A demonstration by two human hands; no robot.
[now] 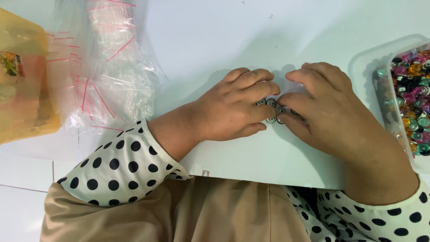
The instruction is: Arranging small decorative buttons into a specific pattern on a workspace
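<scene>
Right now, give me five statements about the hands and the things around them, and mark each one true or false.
1. Both hands meet over a small cluster of silver round pieces on the white board. True.
2. The left hand holds a pair of scissors. False: its fingers rest on the silver pieces, and no scissors show.
3. A clear tray of colourful round pieces lies beyond the right hand. True.
4. The clear bags with red strips lie on the right side. False: they lie on the left, beside a yellow container.
5. The sleeves are plain blue. False: they are white with black dots.
</scene>
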